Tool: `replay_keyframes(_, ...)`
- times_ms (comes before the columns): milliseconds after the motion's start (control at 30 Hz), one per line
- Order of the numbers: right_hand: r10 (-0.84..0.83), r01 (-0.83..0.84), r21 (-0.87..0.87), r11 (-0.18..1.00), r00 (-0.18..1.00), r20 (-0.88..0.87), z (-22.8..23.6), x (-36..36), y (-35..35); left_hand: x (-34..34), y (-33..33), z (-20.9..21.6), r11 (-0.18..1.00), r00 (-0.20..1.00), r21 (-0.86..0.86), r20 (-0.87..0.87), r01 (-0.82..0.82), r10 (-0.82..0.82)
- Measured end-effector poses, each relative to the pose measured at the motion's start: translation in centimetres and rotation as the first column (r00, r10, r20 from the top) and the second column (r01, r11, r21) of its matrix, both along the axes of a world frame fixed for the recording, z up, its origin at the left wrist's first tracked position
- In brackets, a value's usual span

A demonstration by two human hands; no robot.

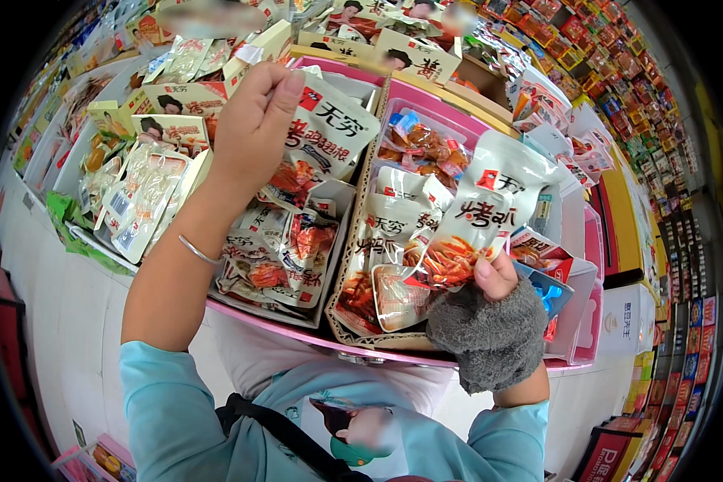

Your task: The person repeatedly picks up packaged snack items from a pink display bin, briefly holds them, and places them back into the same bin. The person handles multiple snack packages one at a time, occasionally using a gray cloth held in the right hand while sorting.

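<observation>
My left hand (257,116), bare with a silver bangle on the wrist, is closed on the top of a white snack packet (333,120) printed with reddish meat. Below that packet stands a pale box (343,233) filled with similar small packets (277,257). My right hand (496,275), in a fuzzy grey fingerless glove (490,333), pinches another white packet (486,205) by its lower edge, tilted over a cardboard box (335,309). More chicken-feet packets (369,249) stand in that box, beside brown snacks in clear and blue wrap (426,145).
A pink bin (297,331) holds both boxes in front of me. White bins with packets (145,193) stand to the left, with a green bag (76,233) at their edge. Boxed snacks (418,56) lie across the back. Full shelves (602,48) line the right.
</observation>
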State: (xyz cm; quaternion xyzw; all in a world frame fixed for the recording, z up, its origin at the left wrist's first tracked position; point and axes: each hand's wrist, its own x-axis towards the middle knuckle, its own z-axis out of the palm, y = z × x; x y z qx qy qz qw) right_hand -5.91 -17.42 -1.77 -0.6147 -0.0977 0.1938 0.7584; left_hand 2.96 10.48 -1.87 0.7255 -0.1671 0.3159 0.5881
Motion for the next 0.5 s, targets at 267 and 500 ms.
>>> replay_keyframes(267, -0.039, 0.042, 0.043, 0.998, 0.997, -0.066, 0.37, -0.34, 0.39, 0.29, 0.04, -0.29, 1.000, 1.000, -0.012, 0.016, 0.011, -0.011)
replay_keyframes(500, 0.031, -0.030, -0.029, 0.999, 0.999, 0.019, -0.56, 0.32, -0.56, 0.31, 0.07, -0.36, 0.999, 0.999, -0.030, -0.009, 0.035, -0.036)
